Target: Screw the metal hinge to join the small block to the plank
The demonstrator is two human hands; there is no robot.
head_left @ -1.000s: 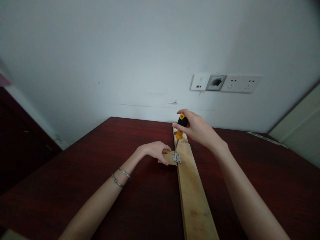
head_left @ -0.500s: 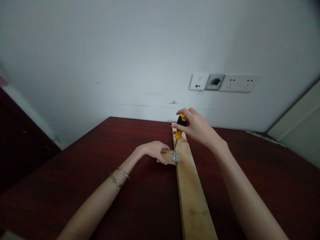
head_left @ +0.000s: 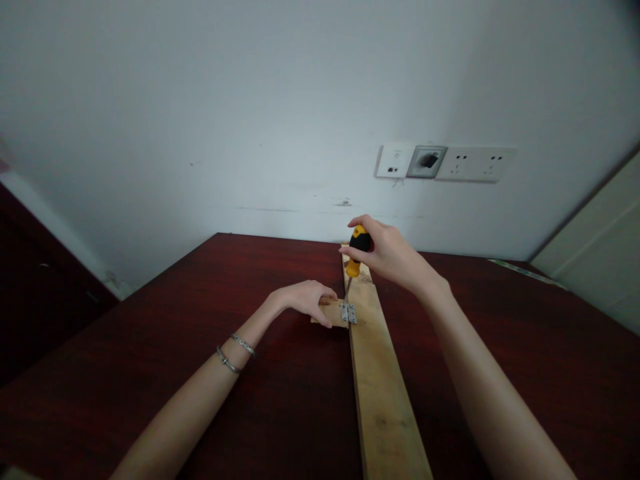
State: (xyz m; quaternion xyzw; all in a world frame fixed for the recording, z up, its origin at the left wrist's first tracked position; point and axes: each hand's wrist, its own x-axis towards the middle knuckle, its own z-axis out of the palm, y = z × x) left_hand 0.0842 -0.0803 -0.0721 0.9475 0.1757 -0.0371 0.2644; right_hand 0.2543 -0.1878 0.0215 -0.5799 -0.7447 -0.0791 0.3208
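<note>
My right hand [head_left: 387, 250] grips the yellow and black handle of a screwdriver [head_left: 360, 241], its shaft pointing down. The tip meets the upper left part of a small silver hinge [head_left: 353, 313]. One leaf of the hinge lies on a long wooden plank [head_left: 383, 373], the other on a short wooden block [head_left: 334, 313] to its left. Around that block my left hand [head_left: 306, 298] is closed, thumb on the near side and fingers on the far side. The screw under the tip is too small to make out.
The plank runs across a dark red tabletop [head_left: 280, 400] toward a white wall [head_left: 250, 120]. Wall sockets [head_left: 475, 165] sit above the table at the right. A thin pale strip [head_left: 527, 273] lies near the back right edge.
The whole view has shifted slightly. My right fingers have turned a little on the screwdriver handle, while my left hand keeps its hold on the block.
</note>
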